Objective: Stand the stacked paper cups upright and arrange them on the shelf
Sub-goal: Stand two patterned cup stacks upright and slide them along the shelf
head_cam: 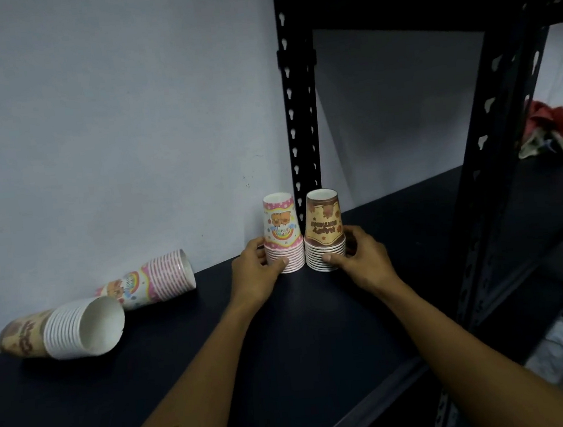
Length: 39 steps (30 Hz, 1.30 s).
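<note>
Against a pale wall (100,127), a dark shelf board (288,367) runs between black slotted uprights (301,115) of a metal rack, with another board overhead. Near the rear upright, 2 stacks of paper cups stand rim-down, side by side and almost touching: a pink stack (282,234) and a brown stack (324,231). The left hand (253,274) curls around the lower rims of the pink stack, thumb in front; the right hand (363,257) grips the brown stack the same way. Farther left, 2 more stacks lie on their sides near the wall: a pink lying stack (149,281) and a brown lying stack (68,332) with its open mouth facing the camera. Beyond the right front upright, crumpled red cloth (554,128) sits on the neighbouring shelf.
</note>
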Motion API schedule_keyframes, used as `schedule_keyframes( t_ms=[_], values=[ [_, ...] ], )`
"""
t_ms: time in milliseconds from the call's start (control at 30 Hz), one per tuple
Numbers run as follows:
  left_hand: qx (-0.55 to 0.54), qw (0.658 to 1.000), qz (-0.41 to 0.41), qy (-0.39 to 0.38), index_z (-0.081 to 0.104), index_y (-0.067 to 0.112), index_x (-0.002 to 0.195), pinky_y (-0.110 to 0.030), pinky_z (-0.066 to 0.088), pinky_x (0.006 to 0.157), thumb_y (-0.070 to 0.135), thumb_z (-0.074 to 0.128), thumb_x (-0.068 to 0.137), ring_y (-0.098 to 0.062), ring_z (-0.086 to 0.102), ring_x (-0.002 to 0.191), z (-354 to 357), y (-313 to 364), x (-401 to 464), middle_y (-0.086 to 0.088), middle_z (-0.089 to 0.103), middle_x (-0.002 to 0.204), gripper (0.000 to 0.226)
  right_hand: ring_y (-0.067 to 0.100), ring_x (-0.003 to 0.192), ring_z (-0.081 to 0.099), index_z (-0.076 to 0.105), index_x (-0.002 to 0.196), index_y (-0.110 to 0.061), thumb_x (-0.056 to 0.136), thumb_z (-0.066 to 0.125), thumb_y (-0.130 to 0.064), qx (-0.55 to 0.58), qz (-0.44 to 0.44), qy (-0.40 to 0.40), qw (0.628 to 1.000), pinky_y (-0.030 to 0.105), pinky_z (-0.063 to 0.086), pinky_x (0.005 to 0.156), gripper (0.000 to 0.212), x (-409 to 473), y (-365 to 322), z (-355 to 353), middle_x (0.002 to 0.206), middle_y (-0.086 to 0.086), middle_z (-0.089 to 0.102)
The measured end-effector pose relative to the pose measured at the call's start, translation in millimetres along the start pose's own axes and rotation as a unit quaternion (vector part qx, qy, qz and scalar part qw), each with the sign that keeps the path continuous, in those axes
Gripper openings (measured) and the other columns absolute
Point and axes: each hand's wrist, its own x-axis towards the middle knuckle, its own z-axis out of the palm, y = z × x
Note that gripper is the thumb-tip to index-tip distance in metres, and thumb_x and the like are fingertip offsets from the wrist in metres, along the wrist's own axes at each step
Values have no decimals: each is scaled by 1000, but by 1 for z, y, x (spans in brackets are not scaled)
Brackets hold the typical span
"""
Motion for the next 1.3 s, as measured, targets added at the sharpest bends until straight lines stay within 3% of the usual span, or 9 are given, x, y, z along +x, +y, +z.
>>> schedule_keyframes(
  t_ms=[300,633,1000,1300],
  values=[
    [-12,1000,1,-1,52,11,129,-24,51,85,13,76,80,-13,62,100,-4,-1,-3,-7,64,122,54,21,116,58,45,137,-10,82,74,-24,-46,-9,8,999,27,46,91,63,1,2,3,129,8,60],
    [-11,1000,2,-11,50,11,133,-15,47,80,9,71,83,-9,59,100,-6,0,-8,-7,63,125,54,22,118,57,44,137,-9,84,72,-24,-58,-4,4,998,28,45,91,63,0,0,3,131,9,59],
    [-13,1000,-6,-26,46,15,132,-29,51,91,16,71,85,-14,59,107,-6,0,-5,-7,60,129,53,21,118,56,47,135,-8,85,71,-25,-66,8,2,998,24,42,87,58,0,-1,3,130,9,59],
    [5,999,2,-33,45,15,133,-22,47,87,16,68,87,-9,57,101,-5,-1,-7,-7,61,128,51,15,112,56,48,135,-8,83,73,-24,-43,11,3,999,24,42,86,60,-1,-1,2,129,8,60]
  ],
)
